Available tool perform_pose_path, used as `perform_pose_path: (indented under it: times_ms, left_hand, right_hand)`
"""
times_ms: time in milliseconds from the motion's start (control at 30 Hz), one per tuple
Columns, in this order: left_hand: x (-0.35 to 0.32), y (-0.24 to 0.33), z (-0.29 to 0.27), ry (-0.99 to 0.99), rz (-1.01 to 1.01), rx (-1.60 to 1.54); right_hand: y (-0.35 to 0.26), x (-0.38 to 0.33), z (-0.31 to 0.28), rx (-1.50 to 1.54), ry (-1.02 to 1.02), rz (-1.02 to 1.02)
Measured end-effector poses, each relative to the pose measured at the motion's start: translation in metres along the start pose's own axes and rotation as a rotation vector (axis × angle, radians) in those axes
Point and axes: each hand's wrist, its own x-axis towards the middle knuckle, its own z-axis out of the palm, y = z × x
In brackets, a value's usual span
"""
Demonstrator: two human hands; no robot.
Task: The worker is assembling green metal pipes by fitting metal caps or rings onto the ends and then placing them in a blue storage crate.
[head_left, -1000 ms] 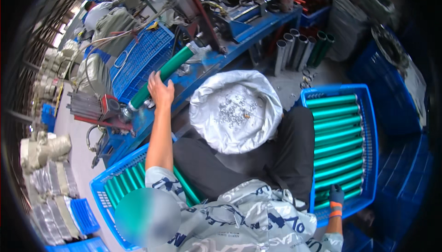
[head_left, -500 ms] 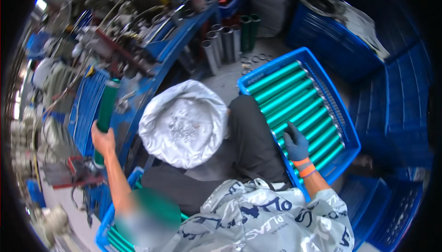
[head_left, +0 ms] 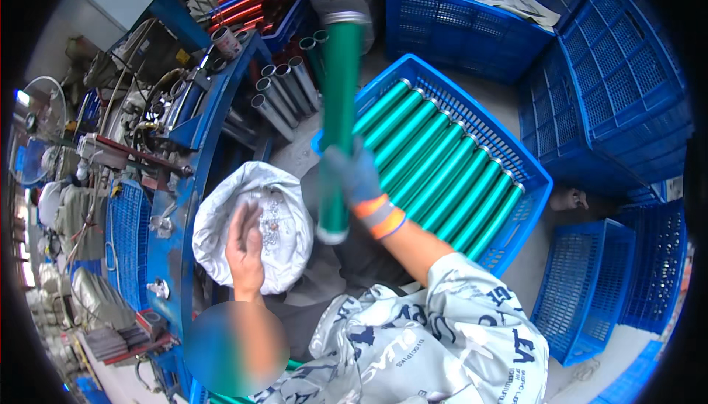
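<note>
My right hand (head_left: 354, 177), in a grey-blue glove with an orange and grey cuff, is closed around a green metal tube (head_left: 341, 87). The tube stands nearly upright in the view, with silver ends. My left hand (head_left: 246, 245), bare, has its fingers stretched out with nothing in them. Below it lies a silvery-white bag-lined container (head_left: 210, 238) with small shiny metal bits inside. A blue crate (head_left: 535, 182) to the right holds a row of several green tubes (head_left: 457, 171), partly hidden behind my right hand.
A blue workbench (head_left: 221, 105) with clamps and tools runs along the left. Grey tubes (head_left: 284, 94) stand on the floor beside it. Red tubes (head_left: 247, 9) fill a crate at the back. Stacked blue crates (head_left: 627, 79) line the right, with another blue crate (head_left: 582, 286) lower right.
My left hand has moved right from the bench side and no longer holds a green tube. My right hand has risen from the crate and grips one. The view has turned.
</note>
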Motion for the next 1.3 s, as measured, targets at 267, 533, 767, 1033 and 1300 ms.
perform_pose_path:
  times_ms: [267,533,767,1033,1300]
  left_hand:
    - [-0.102,-0.106,-0.056,0.230,-0.534,0.094]
    - [-0.137,-0.129,-0.050,0.351,-0.628,0.039]
    - [-0.152,-0.141,-0.050,0.364,-0.661,0.030]
    - [-0.177,-0.122,-0.067,0.420,-0.684,0.072]
    - [-0.152,-0.184,-0.131,0.844,-0.494,0.633]
  right_hand:
    - [0.124,0.220,-0.178,-0.577,0.545,0.221]
    - [0.187,0.269,-0.175,-0.872,0.396,0.501]
    - [0.211,0.295,-0.223,-0.983,0.124,0.527]
    - [0.249,0.288,-0.211,-1.516,-0.521,0.086]
    - [0.184,0.280,-0.177,-1.465,-0.327,0.340]
